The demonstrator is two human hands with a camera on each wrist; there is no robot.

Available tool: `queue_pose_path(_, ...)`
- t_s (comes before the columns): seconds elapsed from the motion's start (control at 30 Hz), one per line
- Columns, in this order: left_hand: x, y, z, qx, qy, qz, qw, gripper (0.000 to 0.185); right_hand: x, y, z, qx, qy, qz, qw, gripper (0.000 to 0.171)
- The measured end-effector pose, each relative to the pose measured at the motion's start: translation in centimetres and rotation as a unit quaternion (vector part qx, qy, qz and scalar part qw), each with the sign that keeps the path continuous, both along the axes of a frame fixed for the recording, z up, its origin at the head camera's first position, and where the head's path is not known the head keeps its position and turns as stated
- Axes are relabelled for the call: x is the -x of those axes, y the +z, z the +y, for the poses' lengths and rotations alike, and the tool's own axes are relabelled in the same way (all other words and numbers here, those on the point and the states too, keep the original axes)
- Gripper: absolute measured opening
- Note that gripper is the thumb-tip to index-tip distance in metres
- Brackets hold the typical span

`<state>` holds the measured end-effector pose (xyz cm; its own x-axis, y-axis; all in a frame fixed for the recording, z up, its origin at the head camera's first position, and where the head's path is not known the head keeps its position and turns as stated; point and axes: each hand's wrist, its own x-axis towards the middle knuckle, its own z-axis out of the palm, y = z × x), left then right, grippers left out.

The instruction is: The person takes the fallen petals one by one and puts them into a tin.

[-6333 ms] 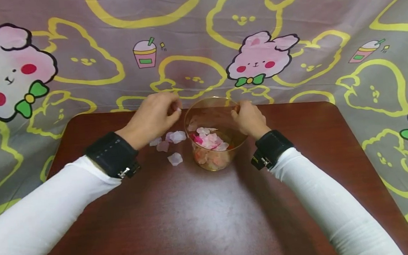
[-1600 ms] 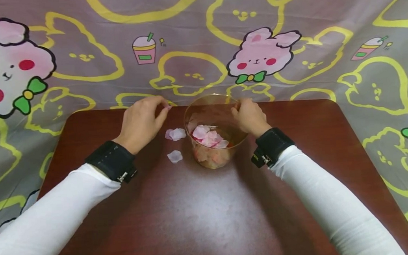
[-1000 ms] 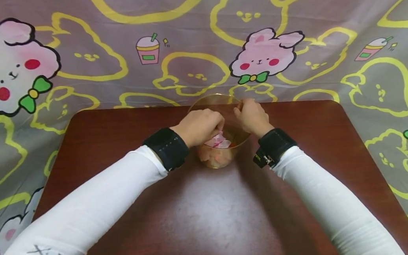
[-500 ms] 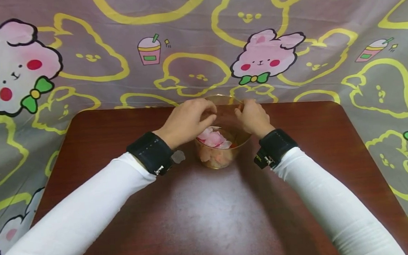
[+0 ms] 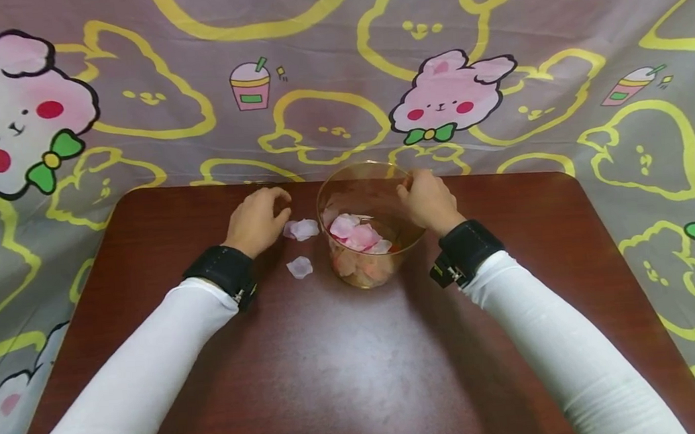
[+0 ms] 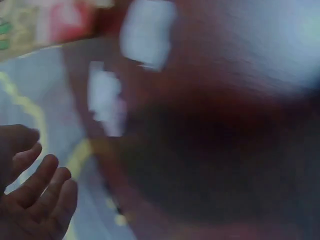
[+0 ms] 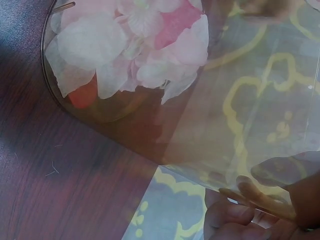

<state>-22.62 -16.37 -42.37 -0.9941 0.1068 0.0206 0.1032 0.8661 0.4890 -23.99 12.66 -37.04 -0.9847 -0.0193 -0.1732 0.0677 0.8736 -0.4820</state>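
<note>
A see-through amber bucket (image 5: 376, 191) stands on the table, partly filled with pink, white and red fake petals (image 5: 361, 235). My right hand (image 5: 430, 201) grips its rim at the right, thumb inside and fingers outside the wall, as the right wrist view shows. Left of the bucket, my left hand (image 5: 257, 222) hovers beside a small cluster of pale lilac petals (image 5: 303, 229), fingers spread and holding nothing. One more pale petal (image 5: 299, 267) lies nearer the front. In the blurred left wrist view, the hand (image 6: 37, 195) is apart from the petals (image 6: 106, 100).
The dark red-brown table (image 5: 359, 377) has rounded back corners. A patterned cloth (image 5: 325, 64) with cartoon rabbits and yellow outlines hangs close behind it and along both sides.
My left hand carried a petal into the bucket, let it go, and has moved back left to the table petals. Fewer petals lie on the table than earlier. My right hand stayed at the rim.
</note>
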Motion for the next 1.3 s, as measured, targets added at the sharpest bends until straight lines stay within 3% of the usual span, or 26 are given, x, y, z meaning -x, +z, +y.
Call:
queue_pose_path(0.1, -0.3, -2.1, -0.5, 0.038, -0.020, -0.026, 0.9987, 0.033, -0.1, 0.0, -0.1, 0.003, 0.001, 0.001, 1.000, 0.026)
queue_pose_path(0.27, -0.6, -4.4, -0.3, 0.083, -0.036, -0.012, 0.9958, 0.027, -0.2, 0.0, 0.0, 0.007, 0.001, 0.002, 1.000, 0.024)
queue_pose_path(0.4, -1.1, -5.1, 0.1, 0.091, -0.023, 0.017, 0.9954, 0.014, -0.2, -0.1, 0.0, 0.008, 0.002, -0.001, 1.000, 0.024)
queue_pose_path(0.53, -1.3, -4.9, -0.1, 0.093, -0.013, 0.041, 0.9948, 0.014, -0.2, -0.2, -0.1, 0.007, -0.001, -0.005, 1.000, 0.025)
queue_pose_path(0.67, -0.8, -2.5, -0.9, 0.098, -0.008, 0.056, 0.9935, 0.010, -0.2, 0.0, -0.1, 0.005, -0.004, -0.008, 1.000, 0.025)
queue_pose_path(0.83, 0.1, 2.5, -0.9, 0.100, -0.024, 0.074, 0.9919, 0.011, -0.2, 0.1, -0.1, 0.003, -0.007, -0.008, 1.000, 0.024)
queue_pose_path(0.97, 0.0, 6.7, 0.9, 0.093, -0.062, 0.092, 0.9895, 0.014, -0.2, 0.0, 0.1, 0.006, -0.003, -0.006, 1.000, 0.024)
queue_pose_path(1.07, -0.7, 9.3, 3.2, 0.080, -0.102, 0.107, 0.9858, 0.013, -0.1, 0.0, 0.1, 0.004, -0.001, -0.002, 1.000, 0.024)
queue_pose_path(1.17, -1.8, 10.8, 5.8, 0.074, -0.155, 0.118, 0.9779, 0.011, -0.1, 0.0, 0.1, 0.001, -0.003, -0.001, 1.000, 0.024)
queue_pose_path(1.3, -3.1, 10.7, 8.6, 0.101, -0.225, 0.102, 0.9638, 0.011, -0.2, 0.0, 0.0, 0.007, -0.004, 0.000, 1.000, 0.023)
